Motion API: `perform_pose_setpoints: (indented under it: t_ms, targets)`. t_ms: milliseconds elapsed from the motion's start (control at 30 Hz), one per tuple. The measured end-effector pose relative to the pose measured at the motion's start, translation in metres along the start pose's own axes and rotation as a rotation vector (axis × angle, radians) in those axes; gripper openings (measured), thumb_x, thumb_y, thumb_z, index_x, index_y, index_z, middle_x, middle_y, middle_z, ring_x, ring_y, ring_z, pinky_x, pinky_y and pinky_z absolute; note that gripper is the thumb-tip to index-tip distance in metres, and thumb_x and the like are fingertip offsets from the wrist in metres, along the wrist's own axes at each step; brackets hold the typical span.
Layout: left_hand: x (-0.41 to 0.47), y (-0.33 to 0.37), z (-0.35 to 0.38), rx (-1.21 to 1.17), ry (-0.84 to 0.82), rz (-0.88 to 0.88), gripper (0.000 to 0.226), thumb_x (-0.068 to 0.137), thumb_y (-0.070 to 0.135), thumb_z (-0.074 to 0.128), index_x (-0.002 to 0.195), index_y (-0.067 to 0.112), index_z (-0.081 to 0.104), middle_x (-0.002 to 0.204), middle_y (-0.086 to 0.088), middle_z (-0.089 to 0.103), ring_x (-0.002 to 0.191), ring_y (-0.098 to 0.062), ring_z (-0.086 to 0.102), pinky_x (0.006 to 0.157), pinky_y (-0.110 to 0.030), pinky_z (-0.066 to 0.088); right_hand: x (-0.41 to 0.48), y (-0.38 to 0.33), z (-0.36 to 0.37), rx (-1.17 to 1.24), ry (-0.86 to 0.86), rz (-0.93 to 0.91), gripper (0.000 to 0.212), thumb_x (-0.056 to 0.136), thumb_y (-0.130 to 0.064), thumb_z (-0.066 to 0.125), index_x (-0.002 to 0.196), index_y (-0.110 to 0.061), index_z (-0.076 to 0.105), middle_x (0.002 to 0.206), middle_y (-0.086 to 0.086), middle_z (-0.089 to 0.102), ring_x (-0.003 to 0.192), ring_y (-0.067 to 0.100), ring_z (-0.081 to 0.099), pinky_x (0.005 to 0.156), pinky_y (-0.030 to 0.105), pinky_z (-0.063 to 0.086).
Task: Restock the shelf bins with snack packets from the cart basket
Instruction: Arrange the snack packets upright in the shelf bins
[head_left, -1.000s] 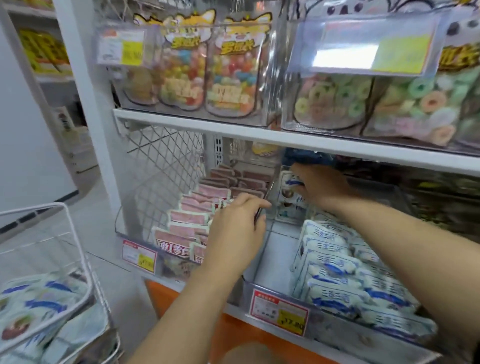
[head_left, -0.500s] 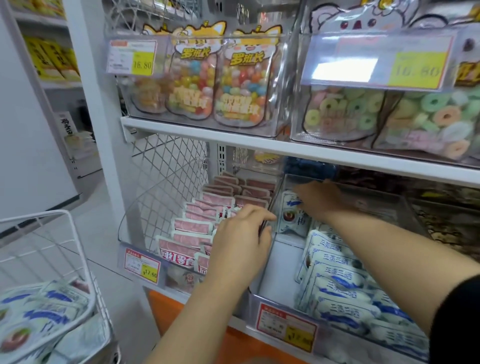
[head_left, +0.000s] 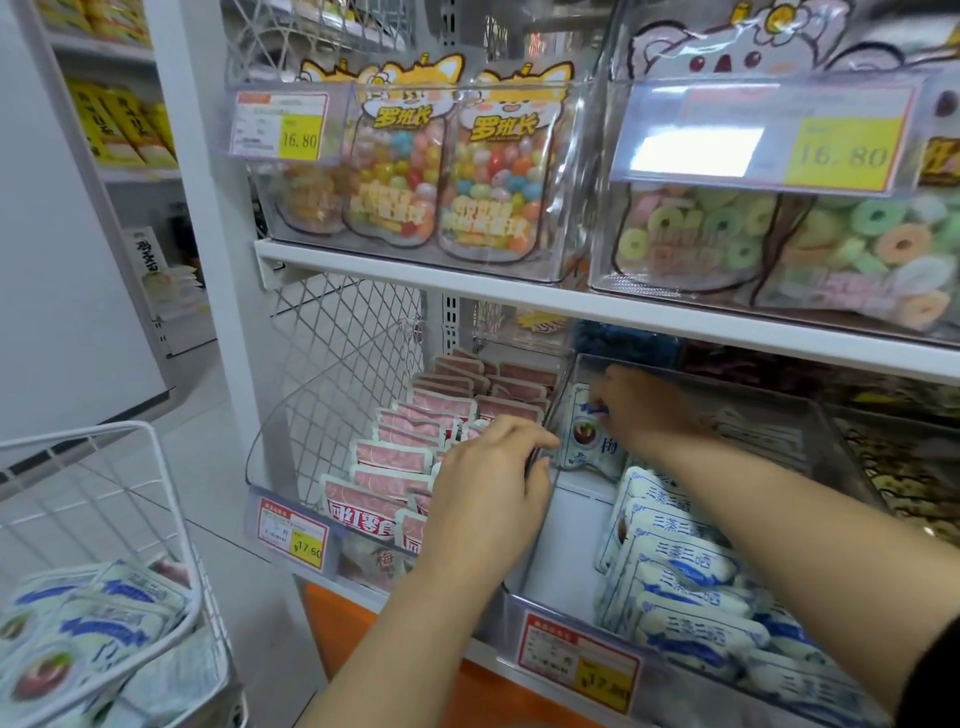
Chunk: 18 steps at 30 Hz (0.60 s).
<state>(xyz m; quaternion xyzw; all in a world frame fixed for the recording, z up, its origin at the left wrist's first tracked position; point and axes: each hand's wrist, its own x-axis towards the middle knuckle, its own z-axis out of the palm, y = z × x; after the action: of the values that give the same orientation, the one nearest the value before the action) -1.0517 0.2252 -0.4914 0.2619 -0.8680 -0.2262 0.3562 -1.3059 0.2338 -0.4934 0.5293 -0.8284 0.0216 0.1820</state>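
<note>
A clear shelf bin (head_left: 563, 566) on the lower shelf holds white-and-blue snack packets (head_left: 680, 587) stacked at its front right. My right hand (head_left: 641, 408) reaches deep into the bin and grips an upright white-and-blue packet (head_left: 584, 436) at the back. My left hand (head_left: 493, 483) grips the bin's left wall, fingers curled over its top edge. The white wire cart basket (head_left: 150, 467) at the lower left carries more of the same packets (head_left: 88, 634).
The neighbouring left bin (head_left: 291, 457) is full of pink packets (head_left: 400, 457). The upper shelf (head_left: 467, 291) carries clear bins of candy bags with price tags. Darker snack bins sit to the right. An orange base panel (head_left: 467, 696) runs below.
The view has tilted slightly, so the shelf sits lower in frame. My right hand has stood the packet upright at the back of the bin. My left hand stays on the bin wall.
</note>
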Motion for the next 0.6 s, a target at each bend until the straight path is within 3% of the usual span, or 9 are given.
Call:
perform_pose_setpoints:
  t_ms: [133,200,367,500,600]
  targets:
    - [-0.001,-0.001,0.001,0.007,0.002,-0.003,0.030,0.090,0.031,0.046,0.111,0.034,0.067,0.115,0.022,0.058,0.099,-0.015,0.061,0.090,-0.041,0.050,-0.008,-0.001,0.002,-0.037,-0.162,-0.069,0.028,0.088,-0.018,0.062,0.113,-0.030,0.067,0.114,-0.001,0.057,0.107,0.025,0.058,0.074,0.033,0.044]
    - [-0.001,-0.003,0.002,0.016,0.000,-0.005,0.028,0.091,0.030,0.048,0.111,0.034,0.067,0.115,0.022,0.058,0.099,-0.015,0.062,0.090,-0.040,0.050,-0.011,-0.003,0.001,-0.036,-0.178,-0.069,0.031,0.086,-0.018,0.063,0.114,-0.032,0.065,0.114,-0.001,0.055,0.110,0.026,0.056,0.075,0.034,0.040]
    - [-0.003,0.001,-0.001,0.053,-0.011,0.011,0.024,0.094,0.023,0.055,0.114,0.031,0.068,0.118,0.020,0.059,0.100,-0.013,0.062,0.094,-0.041,0.049,-0.015,-0.003,-0.013,0.064,-0.148,-0.034,0.018,0.088,-0.021,0.059,0.104,-0.028,0.066,0.114,-0.002,0.059,0.100,0.023,0.059,0.070,0.030,0.040]
    - [-0.013,0.008,-0.017,0.132,-0.012,0.017,0.023,0.095,0.028,0.055,0.115,0.030,0.067,0.119,0.017,0.061,0.101,-0.012,0.062,0.095,-0.040,0.048,-0.040,-0.018,-0.048,0.235,-0.076,-0.029,0.033,0.095,-0.033,0.056,0.128,-0.033,0.061,0.128,-0.005,0.058,0.112,0.020,0.059,0.085,0.029,0.045]
    - [-0.028,0.012,-0.042,0.194,0.011,0.001,0.022,0.092,0.025,0.057,0.111,0.030,0.068,0.118,0.015,0.064,0.099,-0.014,0.064,0.093,-0.038,0.048,-0.071,-0.046,-0.076,0.350,0.000,-0.107,0.034,0.093,-0.032,0.059,0.127,-0.033,0.062,0.116,-0.002,0.067,0.100,0.021,0.064,0.081,0.030,0.051]
